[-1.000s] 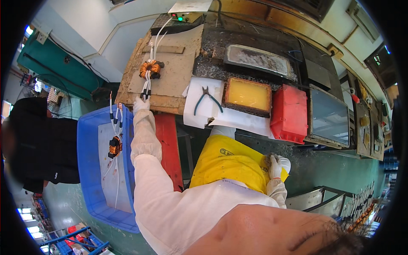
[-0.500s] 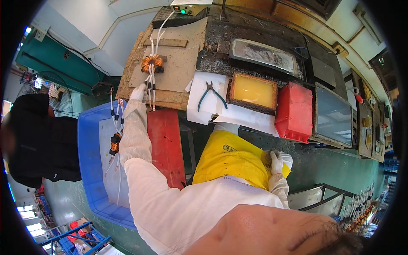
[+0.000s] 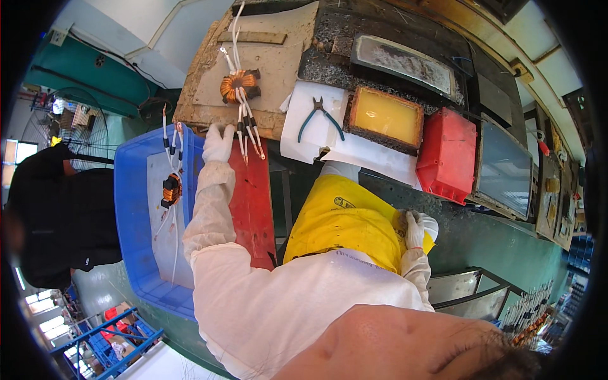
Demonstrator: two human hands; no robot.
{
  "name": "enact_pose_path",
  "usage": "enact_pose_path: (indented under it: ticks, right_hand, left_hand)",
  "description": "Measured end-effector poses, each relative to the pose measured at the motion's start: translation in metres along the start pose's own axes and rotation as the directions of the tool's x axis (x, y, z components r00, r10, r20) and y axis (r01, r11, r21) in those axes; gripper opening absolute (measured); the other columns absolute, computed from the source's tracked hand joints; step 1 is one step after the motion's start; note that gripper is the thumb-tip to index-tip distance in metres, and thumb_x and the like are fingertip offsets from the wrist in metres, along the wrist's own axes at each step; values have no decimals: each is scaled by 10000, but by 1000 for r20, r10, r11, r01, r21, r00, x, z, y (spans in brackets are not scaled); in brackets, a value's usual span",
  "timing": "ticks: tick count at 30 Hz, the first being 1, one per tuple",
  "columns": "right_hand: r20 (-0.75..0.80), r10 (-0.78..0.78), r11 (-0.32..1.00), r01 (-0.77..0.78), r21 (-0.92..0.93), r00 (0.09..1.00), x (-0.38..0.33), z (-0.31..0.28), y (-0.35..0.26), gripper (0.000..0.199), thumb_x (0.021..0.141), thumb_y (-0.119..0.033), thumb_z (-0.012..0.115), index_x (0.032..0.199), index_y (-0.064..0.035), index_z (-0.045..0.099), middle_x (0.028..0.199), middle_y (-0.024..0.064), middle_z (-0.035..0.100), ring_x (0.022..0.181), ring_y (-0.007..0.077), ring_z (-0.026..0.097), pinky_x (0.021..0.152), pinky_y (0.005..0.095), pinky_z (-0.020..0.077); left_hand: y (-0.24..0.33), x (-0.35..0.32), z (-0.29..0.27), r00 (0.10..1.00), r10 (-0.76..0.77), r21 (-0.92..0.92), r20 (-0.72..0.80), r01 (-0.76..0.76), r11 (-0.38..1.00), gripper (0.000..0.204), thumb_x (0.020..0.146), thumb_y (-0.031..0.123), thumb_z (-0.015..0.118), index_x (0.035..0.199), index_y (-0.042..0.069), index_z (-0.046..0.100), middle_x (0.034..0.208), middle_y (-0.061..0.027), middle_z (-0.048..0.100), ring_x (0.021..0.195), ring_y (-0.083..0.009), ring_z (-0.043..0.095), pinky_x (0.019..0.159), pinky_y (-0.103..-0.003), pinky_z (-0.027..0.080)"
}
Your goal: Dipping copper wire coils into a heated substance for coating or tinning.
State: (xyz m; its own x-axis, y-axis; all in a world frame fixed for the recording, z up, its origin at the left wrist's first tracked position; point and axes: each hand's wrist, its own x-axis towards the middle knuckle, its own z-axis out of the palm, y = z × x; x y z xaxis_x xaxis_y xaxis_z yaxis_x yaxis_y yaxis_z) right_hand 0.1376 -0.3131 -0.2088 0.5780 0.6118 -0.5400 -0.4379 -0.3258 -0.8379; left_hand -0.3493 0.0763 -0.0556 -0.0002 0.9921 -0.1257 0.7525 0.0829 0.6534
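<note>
My left hand [image 3: 218, 144], in a white glove, is at the bench's front edge beside the blue bin. Its fingers look loosely apart with nothing in them. Just to its right, a copper-wound toroidal coil [image 3: 238, 87] rests on the bench, its white leads with black sleeves hanging over the edge. A second coil [image 3: 171, 189] with similar leads lies in the blue bin [image 3: 136, 253]. My right hand [image 3: 415, 229], also gloved, lies on the yellow apron [image 3: 342, 221] over my lap, its fingers extended and holding nothing visible.
Green-handled cutters [image 3: 320, 119] lie on white paper, with a tray of yellow liquid [image 3: 387, 120], a red bin [image 3: 447, 152] and a dark-framed metal-topped tray [image 3: 405, 69] to the right. A red board [image 3: 250, 215] is below the bench. A person in black [image 3: 63, 215] is at the left.
My left hand has come away from the coil's leads, drawing back toward me. The view has shifted slightly. My right hand stays on the apron.
</note>
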Motion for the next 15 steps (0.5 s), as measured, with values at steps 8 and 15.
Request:
enact_pose_path:
  ticks: [8,15]
  right_hand:
    - [-15,-15,989,12,-145,1000,7,3,1,285,967,-171,603,1198,-4,591,1046,62,666,877,146,623,805,266,503]
    - [5,-41,972,42,-229,999,4,3,0,292,951,-161,612,1193,3,603,1029,57,665,885,130,611,804,258,492]
  left_hand:
    - [29,-2,34,995,-90,373,38,69,925,420,869,437,607,1127,106,623,1078,-175,684,1030,-381,656,863,-475,513]
    - [16,9,47,989,-148,452,-11,137,881,408,882,397,585,1167,105,573,1124,-184,648,1021,-379,656,854,-493,521]
